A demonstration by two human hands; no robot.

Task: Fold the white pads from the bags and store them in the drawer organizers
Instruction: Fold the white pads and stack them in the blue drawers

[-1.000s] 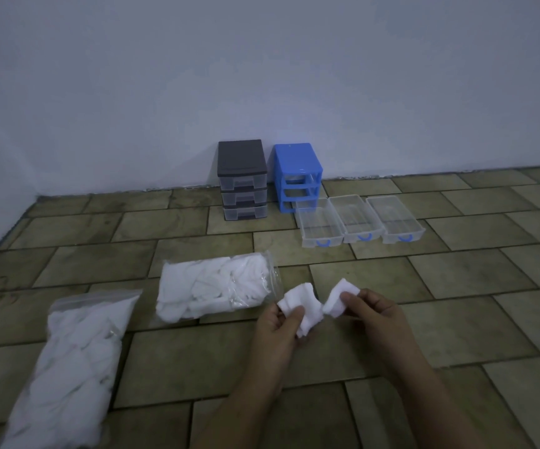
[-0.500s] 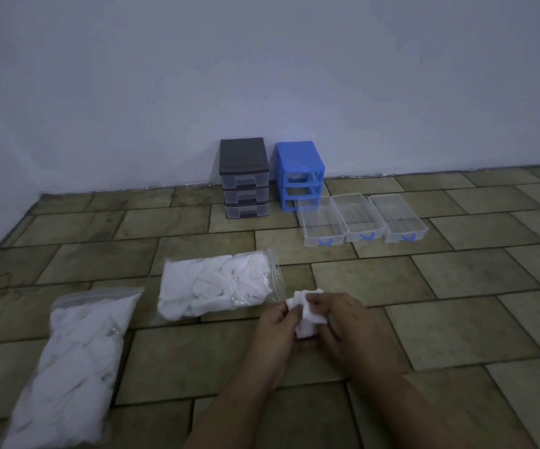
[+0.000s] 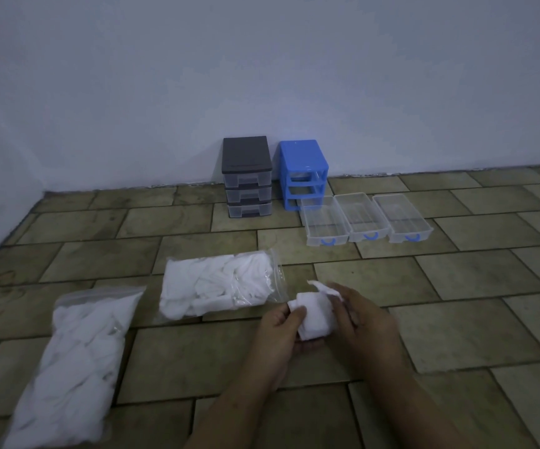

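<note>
White pad (image 3: 314, 318) pinched between my two hands.
My left hand (image 3: 280, 332) and right hand (image 3: 364, 322) both grip it; bags lie left of them.

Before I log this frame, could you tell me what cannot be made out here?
- Head view: fold state of the white pad, covered by the left hand and right hand.
- Contents of the grey organizer, too dim.
- Near bag, cut off by the bottom edge.
</note>
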